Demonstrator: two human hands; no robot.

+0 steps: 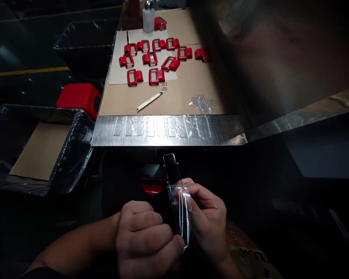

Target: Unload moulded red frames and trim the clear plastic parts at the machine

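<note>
Below the table's front edge, my right hand (208, 217) pinches a narrow clear plastic panel (171, 168) with rounded corners and small side tabs. A loose clear film (182, 213) hangs from the panel's lower part and bends toward me. My left hand (148, 236) is curled closed, thumb and forefinger at the film's lower end. Ahead on the metal edge strip lies a row of several similar clear panels (162, 127). Farther back, several red plastic frames (156, 76) with window openings are spread over white paper and cardboard.
A cream utility knife (149, 101) and crumpled clear film (203, 104) lie on the cardboard. A white bottle (148, 19) stands at the back. Left are a red stool (75, 96) and a plastic-lined bin (84, 155) holding cardboard. A large blurred shape covers the right side.
</note>
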